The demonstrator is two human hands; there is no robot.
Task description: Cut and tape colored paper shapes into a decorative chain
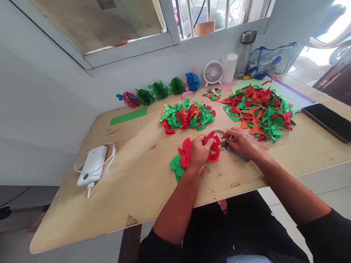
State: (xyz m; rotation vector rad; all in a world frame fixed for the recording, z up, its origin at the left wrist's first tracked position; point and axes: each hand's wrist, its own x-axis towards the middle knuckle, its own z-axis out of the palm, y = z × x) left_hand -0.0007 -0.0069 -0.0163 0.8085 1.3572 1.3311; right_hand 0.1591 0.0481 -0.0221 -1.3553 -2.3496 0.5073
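My left hand point(200, 150), its fingers closed, grips a red paper cutout point(214, 149) with rounded lobes and small white patches on its upper edge. Red cutouts point(186, 148) and green scalloped cutouts point(177, 168) show on the table just left of that hand. My right hand point(240, 141) is close by on the right, fingers pinched together near the cutout's edge; what they hold is too small to name. Beneath this hand lies a narrow blue-grey bar point(239, 153), partly hidden. A thin round rim point(218, 131) shows behind the cutout.
Cut paper shapes point(189, 115) lie heaped ahead, with a larger pile of paper scraps point(260, 109) to the right. Folded-paper figures point(159, 90) line the wall beside a small fan point(213, 72). A phone point(329, 120) is at right, a power bank point(93, 164) at left.
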